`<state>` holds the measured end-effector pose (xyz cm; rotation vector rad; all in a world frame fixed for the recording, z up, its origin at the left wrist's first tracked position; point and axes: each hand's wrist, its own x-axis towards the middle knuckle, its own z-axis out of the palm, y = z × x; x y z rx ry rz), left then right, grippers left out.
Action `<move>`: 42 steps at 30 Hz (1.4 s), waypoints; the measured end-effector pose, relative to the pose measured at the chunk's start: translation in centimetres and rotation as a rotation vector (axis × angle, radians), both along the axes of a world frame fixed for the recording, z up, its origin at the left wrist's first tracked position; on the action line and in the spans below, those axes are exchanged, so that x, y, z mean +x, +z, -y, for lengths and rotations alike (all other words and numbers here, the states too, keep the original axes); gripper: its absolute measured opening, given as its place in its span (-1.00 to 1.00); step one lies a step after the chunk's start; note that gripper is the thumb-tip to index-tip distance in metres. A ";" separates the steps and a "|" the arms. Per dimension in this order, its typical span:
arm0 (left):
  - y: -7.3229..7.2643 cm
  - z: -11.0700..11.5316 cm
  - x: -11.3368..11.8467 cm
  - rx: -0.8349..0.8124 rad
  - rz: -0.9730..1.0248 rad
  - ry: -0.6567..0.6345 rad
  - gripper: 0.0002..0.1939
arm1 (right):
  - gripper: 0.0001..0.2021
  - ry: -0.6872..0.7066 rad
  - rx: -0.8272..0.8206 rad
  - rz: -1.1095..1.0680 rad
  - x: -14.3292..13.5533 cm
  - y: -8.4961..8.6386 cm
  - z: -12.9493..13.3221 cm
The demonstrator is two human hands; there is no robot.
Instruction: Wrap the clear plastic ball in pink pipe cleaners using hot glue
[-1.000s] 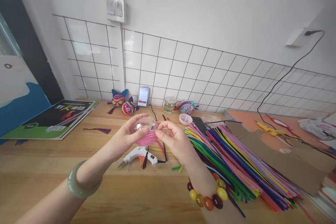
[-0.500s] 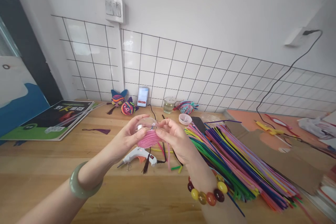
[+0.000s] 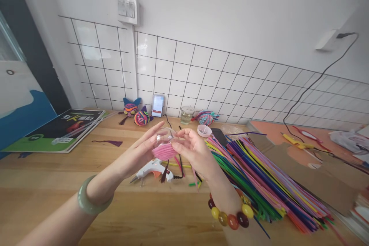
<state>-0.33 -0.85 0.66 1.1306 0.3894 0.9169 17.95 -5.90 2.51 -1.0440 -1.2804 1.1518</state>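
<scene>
A clear round ball (image 3: pixel 165 135), its lower part covered in pink fuzzy strips (image 3: pixel 165 152), is held up between both hands. My left hand (image 3: pixel 143 147) lies along its left side with the fingers stretched and touching it. The thumb and fingers of my right hand (image 3: pixel 192 149) pinch its right side. A dark tassel (image 3: pixel 164 173) hangs beneath the ball, and a pink strip (image 3: pixel 195 175) dangles below my right hand. On the table under the ball lies a white glue gun (image 3: pixel 152 169).
Bundles of colourful pipe cleaners (image 3: pixel 259 177) spread across the right. Behind are a phone (image 3: pixel 157 105), a glass jar (image 3: pixel 187 115), a pink bowl (image 3: pixel 204 130) and yarn-covered figures (image 3: pixel 142 117). A purple tassel (image 3: pixel 111 143) and a book (image 3: pixel 69 127) lie left. A yellow glue gun (image 3: pixel 298 142) is at right.
The ball has shifted slightly right and turned a little. The fingers of my left hand have straightened, and its thumb has moved off the front of the ball.
</scene>
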 end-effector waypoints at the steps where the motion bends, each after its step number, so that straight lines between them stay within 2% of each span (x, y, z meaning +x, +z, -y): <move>1: 0.0 0.0 0.0 -0.006 0.017 -0.011 -0.40 | -0.68 -0.003 -0.003 0.004 0.0 0.0 0.0; 5: 0.3 0.3 0.1 0.012 -0.024 0.002 -0.41 | -0.68 -0.006 -0.010 0.044 -0.1 0.2 0.0; 16: 0.4 0.6 1.0 0.018 -0.047 0.224 -0.38 | -0.68 -0.040 0.015 0.122 -0.3 0.6 0.3; 19: 0.6 0.3 0.7 -0.024 -0.039 0.274 -0.40 | -0.69 -0.200 0.163 0.115 -0.2 0.8 0.7; 22: 1.0 -0.3 0.4 -0.082 0.008 0.344 -0.49 | -0.83 -0.375 0.412 0.126 -0.6 1.1 1.6; 24: 1.1 -0.7 0.2 -0.124 0.039 0.378 -0.57 | -0.94 -0.434 0.578 0.169 -1.0 1.3 2.3; 26: 1.1 -1.0 0.1 -0.152 0.077 0.369 -0.63 | -0.95 -0.430 0.670 0.267 -1.4 1.3 2.8; 28: 1.0 -1.1 0.0 -0.175 0.103 0.338 -0.67 | -0.92 -0.353 0.623 0.395 -1.6 1.1 2.7; 31: 1.1 -0.9 0.1 -0.217 0.129 0.325 -0.74 | -0.86 -0.205 0.334 0.474 -1.5 0.5 1.6; 33: 1.2 -0.8 0.1 -0.241 0.142 0.322 -0.77 | -0.77 -0.162 0.182 0.458 -1.1 -0.2 0.5; 35: 1.4 -0.8 0.0 -0.253 0.155 0.318 -0.79 | -0.72 -0.168 0.119 0.507 -0.5 -0.8 -0.5; 37: 1.6 -0.9 -0.2 -0.256 0.172 0.329 -0.78 | -0.76 -0.163 0.089 0.624 0.1 -1.4 -1.2; 40: 1.9 -1.2 -0.5 -0.262 0.202 0.357 -0.75 | -0.86 -0.091 0.031 0.759 0.4 -2.7 -1.9; 42: 2.0 -1.3 -0.7 -0.272 0.222 0.357 -0.73 | -0.84 -0.054 -0.006 0.785 0.0 -3.8 -2.3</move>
